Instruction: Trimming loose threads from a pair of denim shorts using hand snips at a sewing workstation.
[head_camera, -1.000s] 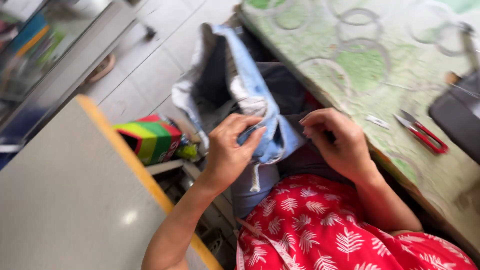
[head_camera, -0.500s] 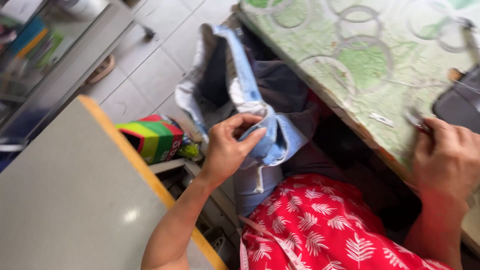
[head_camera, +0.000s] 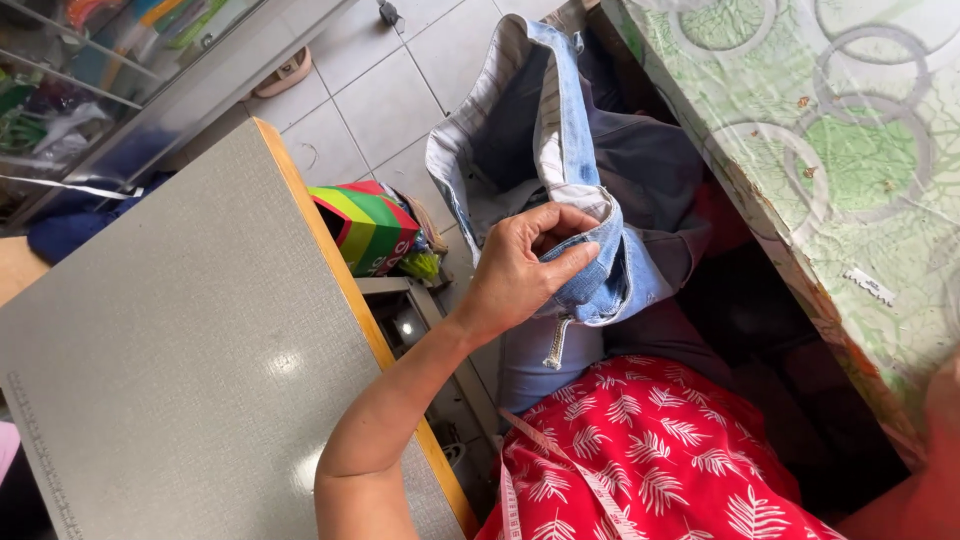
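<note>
Jeans (head_camera: 560, 150) hang turned inside out over the person's lap, their long axis running away from the red skirt (head_camera: 650, 450) toward the tiled floor (head_camera: 380, 90). The left hand (head_camera: 525, 265) pinches the folded waistband near the zip (head_camera: 553, 342), thumb on top, fingers curled beneath; the cloth stretches up and away from that grip. The right hand (head_camera: 945, 400) shows only as a blur at the frame edge, well apart from the jeans; its state I cannot tell. A grey table (head_camera: 180, 330) lies left of the jeans, a green-patterned table (head_camera: 850, 150) right.
</note>
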